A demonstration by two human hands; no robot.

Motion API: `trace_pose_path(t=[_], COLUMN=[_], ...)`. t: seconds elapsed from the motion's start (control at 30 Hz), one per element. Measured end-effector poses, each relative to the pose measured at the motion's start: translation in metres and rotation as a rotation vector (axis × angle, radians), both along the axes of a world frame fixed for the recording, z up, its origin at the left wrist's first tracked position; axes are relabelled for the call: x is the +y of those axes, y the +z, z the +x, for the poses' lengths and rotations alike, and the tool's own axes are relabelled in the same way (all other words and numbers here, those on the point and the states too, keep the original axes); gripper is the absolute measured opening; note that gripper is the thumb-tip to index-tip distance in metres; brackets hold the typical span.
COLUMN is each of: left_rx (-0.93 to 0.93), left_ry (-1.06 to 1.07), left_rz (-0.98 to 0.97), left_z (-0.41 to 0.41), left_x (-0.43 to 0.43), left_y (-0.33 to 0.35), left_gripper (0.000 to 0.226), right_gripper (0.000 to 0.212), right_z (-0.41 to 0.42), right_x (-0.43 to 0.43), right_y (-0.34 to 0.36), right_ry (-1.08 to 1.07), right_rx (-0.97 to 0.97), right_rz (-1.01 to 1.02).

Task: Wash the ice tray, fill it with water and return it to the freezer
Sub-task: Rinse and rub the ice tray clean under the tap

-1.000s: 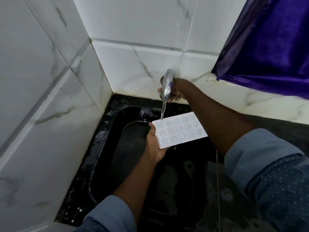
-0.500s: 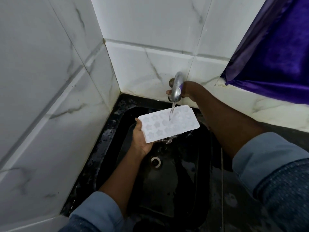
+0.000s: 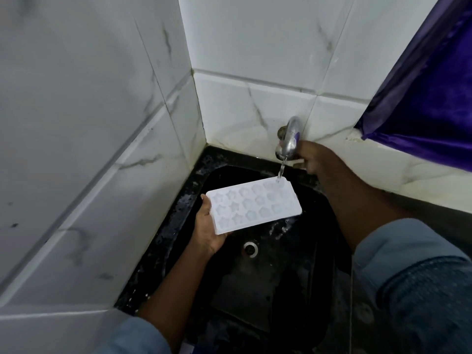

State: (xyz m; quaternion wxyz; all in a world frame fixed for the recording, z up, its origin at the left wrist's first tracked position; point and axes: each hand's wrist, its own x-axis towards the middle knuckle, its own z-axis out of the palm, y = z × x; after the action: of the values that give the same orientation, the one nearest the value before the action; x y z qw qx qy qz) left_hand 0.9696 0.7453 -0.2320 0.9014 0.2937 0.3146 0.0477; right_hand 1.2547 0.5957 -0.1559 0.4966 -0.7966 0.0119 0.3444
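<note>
a white, rectangular plastic ice tray (image 3: 255, 205) with rounded corners is held roughly level over the far half of a glossy black rectangular sink (image 3: 293, 277). its shallow moulds face up: star shapes at the near end, rounder flower-like ones further along. the left hand (image 3: 207, 232) grips the tray's near short end, thumb against the edge and fingers curled beneath. a thin, clear stream of water (image 3: 281, 171) falls from a curved, polished metal tap (image 3: 291, 139) onto the tray's far right corner, and droplets glisten on the wet sink wall below. the right hand (image 3: 318, 159) is closed round the tap's base behind the spout, one fingertip showing under it. a round, metal-ringed drain (image 3: 250, 248) sits in the sink floor just by the tray's near edge. smooth white tiles (image 3: 102, 149) with grey marble veins line the corner. shiny purple cloth (image 3: 429, 98) drapes at the upper right. soft blue-grey sleeves (image 3: 408, 251) cover both arms above the forearm.
</note>
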Motion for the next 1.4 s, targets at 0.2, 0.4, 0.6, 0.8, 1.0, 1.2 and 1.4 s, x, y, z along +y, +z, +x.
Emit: trace_pose_path(t=[0.2,0.4,0.6,0.8,1.0,1.2,1.4], left_rx=[-0.039,-0.045,-0.031,-0.057,-0.068,-0.033,-0.042], left_ry=[0.007,-0.005,-0.041,-0.081,-0.098,-0.097,-0.094], left_rz=[-0.001,0.035,0.041,0.017,0.010,0.025,0.045], left_z=[-0.027,-0.049,-0.063,-0.074,-0.078,-0.083,-0.090], left_x=[-0.007,-0.011,-0.020,-0.033,-0.032,-0.032,-0.033], left_y=[0.022,0.042,0.052,0.057,0.065,0.066,0.059], left_gripper=[0.080,0.079,0.077,0.079,0.073,0.071,0.076], right_gripper=[0.035,0.017,0.018,0.034,0.039,0.076,0.056], right_z=[-0.029,-0.074,-0.155,-0.197,-0.224,-0.237,-0.240], right_x=[-0.015,-0.068,-0.125,-0.137,-0.139,-0.142,-0.141], right_y=[-0.008,0.007,0.026,0.005,0.003,0.011,0.014], right_ry=[-0.060,-0.206,0.101,0.336,0.396,0.431,0.474], right_rx=[0.045,-0.264,-0.591,-0.915,-0.875,-0.866,-0.853], right_rz=[0.117,0.142,0.181,-0.144,-0.312,-0.400,-0.440])
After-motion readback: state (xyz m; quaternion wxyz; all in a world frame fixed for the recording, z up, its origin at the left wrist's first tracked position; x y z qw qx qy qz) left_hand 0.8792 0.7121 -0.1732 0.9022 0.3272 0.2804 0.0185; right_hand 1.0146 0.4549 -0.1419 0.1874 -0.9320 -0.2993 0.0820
